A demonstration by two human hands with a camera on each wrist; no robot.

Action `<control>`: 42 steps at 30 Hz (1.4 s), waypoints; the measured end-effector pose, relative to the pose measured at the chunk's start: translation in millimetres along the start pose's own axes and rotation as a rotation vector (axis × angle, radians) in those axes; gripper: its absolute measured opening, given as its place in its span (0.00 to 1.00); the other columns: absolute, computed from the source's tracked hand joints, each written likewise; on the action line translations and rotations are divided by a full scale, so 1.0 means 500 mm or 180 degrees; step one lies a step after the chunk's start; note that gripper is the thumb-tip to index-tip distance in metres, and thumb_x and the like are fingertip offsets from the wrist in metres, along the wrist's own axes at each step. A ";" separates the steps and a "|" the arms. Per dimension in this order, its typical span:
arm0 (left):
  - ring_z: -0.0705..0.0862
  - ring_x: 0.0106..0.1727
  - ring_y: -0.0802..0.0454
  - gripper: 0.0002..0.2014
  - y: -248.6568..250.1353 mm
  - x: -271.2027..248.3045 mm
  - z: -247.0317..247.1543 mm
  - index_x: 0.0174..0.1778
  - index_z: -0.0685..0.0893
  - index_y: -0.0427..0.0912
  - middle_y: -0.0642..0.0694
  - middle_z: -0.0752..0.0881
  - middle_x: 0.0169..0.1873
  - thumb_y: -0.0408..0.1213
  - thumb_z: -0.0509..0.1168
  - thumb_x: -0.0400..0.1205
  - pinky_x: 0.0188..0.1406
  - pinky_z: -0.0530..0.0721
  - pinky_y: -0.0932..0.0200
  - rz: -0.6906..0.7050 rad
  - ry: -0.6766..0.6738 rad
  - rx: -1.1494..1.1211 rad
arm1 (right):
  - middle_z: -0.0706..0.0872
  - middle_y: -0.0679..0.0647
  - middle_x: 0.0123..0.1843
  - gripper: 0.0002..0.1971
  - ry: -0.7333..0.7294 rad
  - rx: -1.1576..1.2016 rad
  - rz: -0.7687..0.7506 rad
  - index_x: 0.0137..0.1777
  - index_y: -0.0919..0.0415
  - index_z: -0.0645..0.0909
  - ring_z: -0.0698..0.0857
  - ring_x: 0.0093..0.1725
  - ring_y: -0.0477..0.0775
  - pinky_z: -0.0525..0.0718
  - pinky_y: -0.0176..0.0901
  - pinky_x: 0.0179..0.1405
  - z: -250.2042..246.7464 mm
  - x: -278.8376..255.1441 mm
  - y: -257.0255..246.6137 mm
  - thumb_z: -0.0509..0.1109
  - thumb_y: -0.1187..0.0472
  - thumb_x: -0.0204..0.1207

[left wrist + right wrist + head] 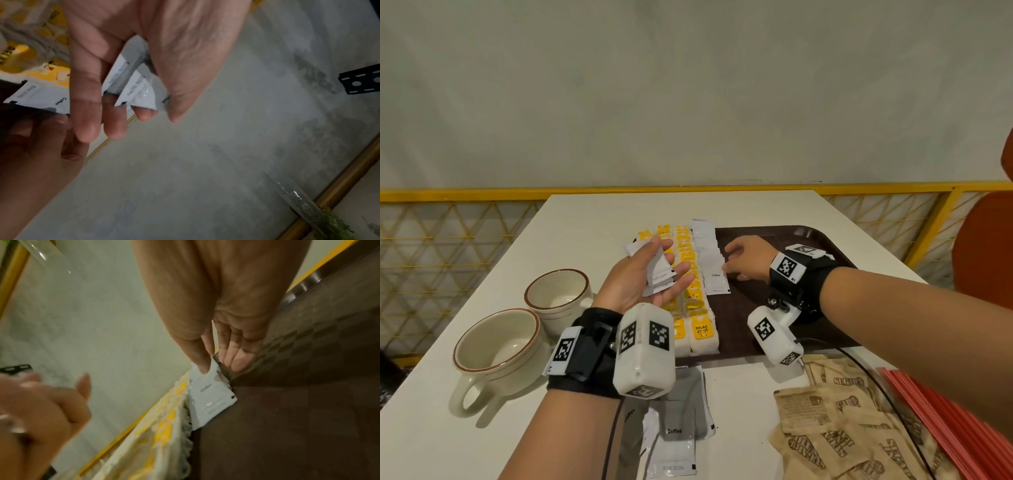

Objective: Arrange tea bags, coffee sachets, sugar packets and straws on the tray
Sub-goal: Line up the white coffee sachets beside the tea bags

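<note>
The left hand (148,48) pinches two white coffee sachets (131,82) between thumb and fingers.

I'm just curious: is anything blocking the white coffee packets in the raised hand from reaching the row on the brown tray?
Nothing solid lies between. The coffee sachets in the left hand are above the tea bags. The coffee row is just beyond, but the right hand pinches its nearest sachet, crowding the spot.

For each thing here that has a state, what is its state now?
Left hand: palm up, holds spare coffee sachets.
Right hand: pinches the nearest sachet of the tray's row.
Tea bags: in rows on the tray.
Sugar packets: heaped off the tray.
Cups: upright, empty.
</note>
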State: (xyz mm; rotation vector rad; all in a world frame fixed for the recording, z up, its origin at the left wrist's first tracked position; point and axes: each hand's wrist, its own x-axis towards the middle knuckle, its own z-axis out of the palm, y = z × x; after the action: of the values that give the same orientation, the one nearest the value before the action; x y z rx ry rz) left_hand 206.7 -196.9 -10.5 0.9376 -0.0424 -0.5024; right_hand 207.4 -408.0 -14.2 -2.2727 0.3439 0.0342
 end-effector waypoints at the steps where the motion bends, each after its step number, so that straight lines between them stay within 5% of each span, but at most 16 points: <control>1: 0.91 0.38 0.44 0.12 -0.004 -0.001 0.002 0.52 0.81 0.38 0.44 0.85 0.34 0.44 0.61 0.85 0.34 0.90 0.48 0.0049 -0.0002 -0.0051 | 0.83 0.58 0.55 0.20 0.0088 0.0095 -0.0066 0.67 0.64 0.78 0.85 0.52 0.55 0.88 0.46 0.51 -0.005 -0.011 -0.008 0.73 0.67 0.75; 3: 0.91 0.45 0.44 0.10 -0.008 0.000 0.010 0.50 0.80 0.38 0.43 0.88 0.35 0.40 0.58 0.87 0.43 0.90 0.45 0.0230 -0.0026 -0.0002 | 0.84 0.58 0.50 0.12 0.0077 0.0712 -0.0239 0.62 0.66 0.80 0.84 0.44 0.51 0.87 0.41 0.45 -0.017 -0.044 -0.036 0.69 0.66 0.79; 5: 0.90 0.46 0.50 0.11 -0.009 -0.001 0.027 0.48 0.81 0.39 0.43 0.89 0.42 0.39 0.56 0.88 0.48 0.88 0.50 0.0461 -0.0078 0.0363 | 0.84 0.59 0.47 0.07 -0.0412 0.1480 -0.0360 0.55 0.65 0.80 0.84 0.41 0.50 0.86 0.42 0.45 -0.025 -0.087 -0.067 0.66 0.63 0.82; 9: 0.85 0.43 0.51 0.11 -0.022 -0.003 0.078 0.52 0.80 0.35 0.38 0.84 0.45 0.37 0.54 0.88 0.40 0.86 0.62 0.0705 -0.0524 0.1098 | 0.84 0.57 0.50 0.08 -0.1257 0.2035 -0.0453 0.51 0.63 0.79 0.86 0.48 0.53 0.88 0.46 0.50 -0.028 -0.150 -0.092 0.65 0.58 0.83; 13: 0.85 0.41 0.51 0.12 -0.037 0.004 0.110 0.52 0.78 0.39 0.40 0.83 0.43 0.43 0.53 0.88 0.45 0.85 0.58 0.0601 -0.0755 0.1260 | 0.84 0.62 0.49 0.04 -0.0714 0.2133 -0.0447 0.51 0.66 0.78 0.88 0.41 0.51 0.90 0.41 0.43 -0.035 -0.159 -0.074 0.67 0.66 0.81; 16: 0.86 0.51 0.43 0.24 -0.041 0.017 0.119 0.60 0.79 0.37 0.36 0.86 0.49 0.56 0.59 0.83 0.56 0.82 0.47 0.0519 -0.0810 0.1743 | 0.84 0.59 0.45 0.04 -0.0808 0.2207 -0.0288 0.53 0.66 0.77 0.87 0.41 0.51 0.90 0.42 0.44 -0.053 -0.163 -0.061 0.67 0.67 0.81; 19: 0.84 0.45 0.42 0.30 -0.028 0.014 0.133 0.52 0.80 0.31 0.36 0.83 0.41 0.60 0.62 0.78 0.48 0.81 0.47 0.0702 -0.0771 0.2533 | 0.84 0.57 0.45 0.09 -0.0841 0.2205 -0.0208 0.59 0.66 0.77 0.86 0.43 0.52 0.88 0.43 0.45 -0.065 -0.164 -0.053 0.66 0.69 0.81; 22: 0.80 0.33 0.48 0.16 -0.002 0.025 0.127 0.35 0.79 0.39 0.43 0.80 0.30 0.47 0.65 0.83 0.39 0.81 0.53 0.0854 -0.0441 0.2881 | 0.85 0.60 0.48 0.06 -0.0591 0.1957 -0.0106 0.55 0.64 0.78 0.86 0.45 0.54 0.87 0.42 0.44 -0.070 -0.158 -0.038 0.65 0.71 0.81; 26: 0.83 0.34 0.52 0.04 0.033 0.047 0.114 0.40 0.84 0.41 0.46 0.85 0.35 0.31 0.68 0.80 0.38 0.84 0.58 0.0638 -0.0389 0.3876 | 0.85 0.65 0.54 0.07 -0.0350 0.1739 0.0087 0.51 0.66 0.79 0.85 0.53 0.60 0.86 0.47 0.50 -0.059 -0.136 -0.004 0.65 0.76 0.79; 32: 0.81 0.29 0.56 0.01 0.029 0.098 0.131 0.44 0.87 0.44 0.48 0.86 0.38 0.37 0.71 0.79 0.35 0.79 0.62 0.0469 -0.0587 0.5556 | 0.86 0.62 0.44 0.10 -0.0341 0.1412 0.0103 0.45 0.64 0.80 0.87 0.44 0.57 0.89 0.49 0.47 -0.026 -0.097 0.022 0.67 0.79 0.75; 36: 0.80 0.34 0.52 0.05 0.019 0.116 0.133 0.47 0.88 0.41 0.47 0.85 0.39 0.35 0.70 0.77 0.35 0.77 0.62 0.0418 -0.0539 0.5903 | 0.83 0.60 0.41 0.09 -0.0251 0.1221 0.0180 0.44 0.63 0.80 0.85 0.39 0.56 0.90 0.46 0.40 -0.010 -0.079 0.027 0.70 0.78 0.74; 42: 0.80 0.39 0.51 0.09 0.009 0.130 0.136 0.51 0.89 0.37 0.46 0.85 0.41 0.36 0.71 0.78 0.32 0.75 0.65 0.0314 -0.0623 0.6053 | 0.82 0.60 0.35 0.08 -0.0074 0.0837 0.0191 0.39 0.64 0.80 0.84 0.37 0.55 0.90 0.50 0.45 0.005 -0.059 0.035 0.76 0.74 0.70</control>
State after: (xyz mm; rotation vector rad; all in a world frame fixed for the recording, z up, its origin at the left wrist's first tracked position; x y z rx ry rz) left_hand 249.2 -274.7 22.2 2.7028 -0.8572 -0.3539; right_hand 174.9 -410.4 -24.7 -2.0005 0.3812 0.0435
